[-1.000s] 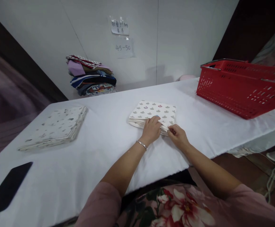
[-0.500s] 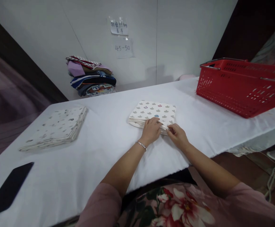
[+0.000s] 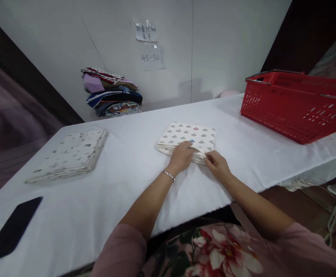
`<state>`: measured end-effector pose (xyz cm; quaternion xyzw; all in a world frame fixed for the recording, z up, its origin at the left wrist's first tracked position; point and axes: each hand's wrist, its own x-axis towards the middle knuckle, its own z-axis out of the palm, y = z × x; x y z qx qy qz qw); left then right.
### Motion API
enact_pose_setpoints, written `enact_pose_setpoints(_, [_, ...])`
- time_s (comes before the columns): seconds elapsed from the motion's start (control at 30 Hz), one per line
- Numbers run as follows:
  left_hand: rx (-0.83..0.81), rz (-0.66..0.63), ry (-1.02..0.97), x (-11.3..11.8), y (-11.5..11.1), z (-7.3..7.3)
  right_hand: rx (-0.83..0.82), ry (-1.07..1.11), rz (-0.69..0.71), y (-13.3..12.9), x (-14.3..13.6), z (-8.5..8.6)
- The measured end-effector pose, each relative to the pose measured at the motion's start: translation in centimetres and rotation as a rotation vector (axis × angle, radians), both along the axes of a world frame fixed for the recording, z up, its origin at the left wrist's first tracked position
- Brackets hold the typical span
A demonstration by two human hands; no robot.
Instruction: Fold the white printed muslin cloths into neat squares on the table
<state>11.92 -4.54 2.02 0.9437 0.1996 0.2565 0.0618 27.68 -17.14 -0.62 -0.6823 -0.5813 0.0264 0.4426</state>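
A folded cream cloth (image 3: 182, 133) with grey, red and blue motifs lies on the white table. My left hand (image 3: 181, 156) is at its near edge, fingers over the top layer and thumb by the open layers, closed around that edge. My right hand (image 3: 217, 164) pinches the near right corner between thumb and fingers. Between the two hands the top layer is slightly lifted, and the stacked layers below show. Part of the near edge is hidden behind my left hand.
Another folded patterned cloth (image 3: 69, 154) lies to the left, with a dark flat panel (image 3: 13, 231) nearer me. A pile of folded fabrics (image 3: 112, 94) stands against the wall (image 3: 219, 42). On the right is a red basket (image 3: 291, 107); the white table (image 3: 133, 161) ends close to my body.
My left hand has slid a little to the left along the cloth's near edge, uncovering more of the layers. My right hand stays at the corner.
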Motion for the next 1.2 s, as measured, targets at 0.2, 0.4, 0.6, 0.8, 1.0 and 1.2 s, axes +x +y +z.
enact_pose_setpoints(0.2, [0.002,-0.043,-0.011,0.3,-0.4,0.2,0.019,0.005,0.010,-0.1,-0.1,0.2])
enact_pose_setpoints(0.4, [-0.016,-0.077,0.016,1.1,-1.0,0.0,0.003,-0.006,-0.009,-0.1,0.0,0.3])
enact_pose_setpoints(0.6, [0.029,-0.093,0.055,1.0,-1.4,-0.4,0.004,-0.017,-0.014,-0.2,-0.1,0.3])
enact_pose_setpoints(0.8, [-0.084,-0.051,0.019,1.2,-1.4,0.0,0.019,-0.008,-0.010,-0.1,0.0,0.0])
enact_pose_setpoints(1.0, [0.020,-0.029,0.117,1.9,-0.7,0.7,0.024,0.041,0.008,0.0,0.2,-0.1])
enact_pose_setpoints(1.2, [0.158,-0.055,0.153,2.0,-0.5,0.9,0.025,0.062,-0.008,-0.1,0.1,0.2])
